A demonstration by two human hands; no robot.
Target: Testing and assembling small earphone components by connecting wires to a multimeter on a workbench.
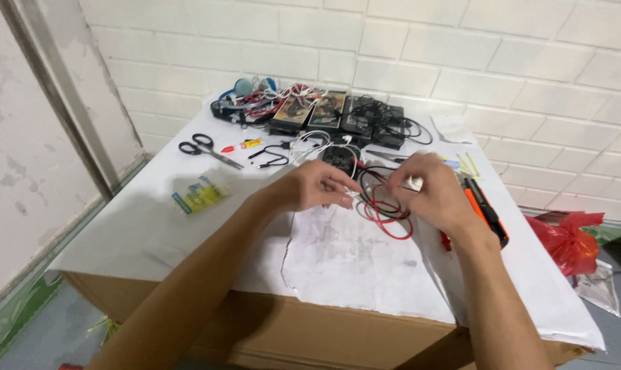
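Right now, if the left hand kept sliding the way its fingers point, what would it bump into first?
The left hand points rightward, toward the right hand. It would likely meet the coiled red and black wires between them first, then the right hand, though depth is hard to judge.

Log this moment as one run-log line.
left hand: pinching wire end | right hand: gripping red and black wires | surface: paper-covered box | nearby: scissors, orange-handled tool

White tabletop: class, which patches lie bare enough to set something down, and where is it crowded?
Bare: the white paper near the front edge, and the left side below the yellow-green packet. Crowded: the back by the black boxes, and around both hands on the red and black wires.
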